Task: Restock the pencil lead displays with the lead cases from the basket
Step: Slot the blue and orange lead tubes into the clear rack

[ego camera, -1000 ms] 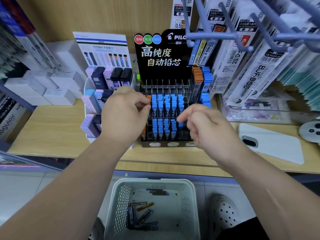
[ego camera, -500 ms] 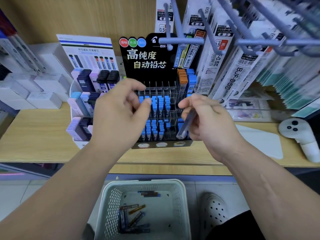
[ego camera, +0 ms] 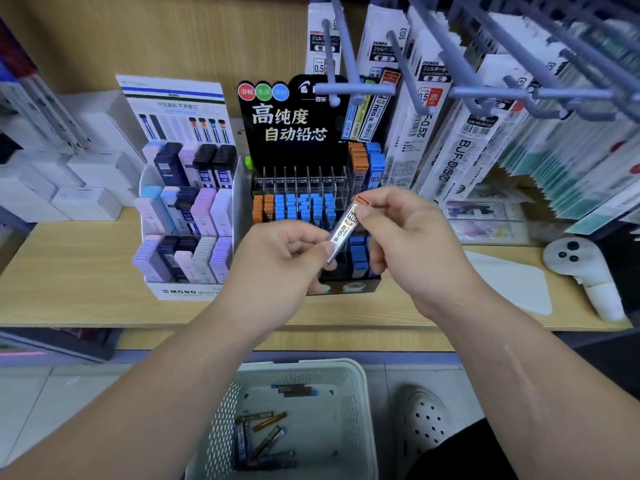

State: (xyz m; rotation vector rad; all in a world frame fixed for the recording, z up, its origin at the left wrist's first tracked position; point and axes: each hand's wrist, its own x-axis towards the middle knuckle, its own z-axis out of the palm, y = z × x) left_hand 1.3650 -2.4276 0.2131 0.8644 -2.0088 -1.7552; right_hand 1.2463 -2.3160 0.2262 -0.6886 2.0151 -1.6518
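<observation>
Both hands hold one orange-capped lead case [ego camera: 344,230] tilted in front of the black Pilot lead display [ego camera: 298,133]. My right hand [ego camera: 408,244] pinches its upper end and my left hand [ego camera: 277,261] pinches its lower end. Behind them the display's clear slots hold orange and blue cases [ego camera: 294,209]. On the floor below stands the pale basket [ego camera: 360,403], with several loose lead cases [ego camera: 263,441] lying in it.
A white Mono display [ego camera: 183,223] of pastel and dark cases stands left of the black one. Metal hooks [ego camera: 353,88] with hanging refill packs jut out overhead at right. White boxes [ego camera: 86,188] sit far left; a white controller [ego camera: 585,271] and flat white sheet [ego camera: 512,282] lie right.
My right hand drew a case up from the display's right side and tilted it. My left hand came over and took its lower end. The view shifted slightly right.
</observation>
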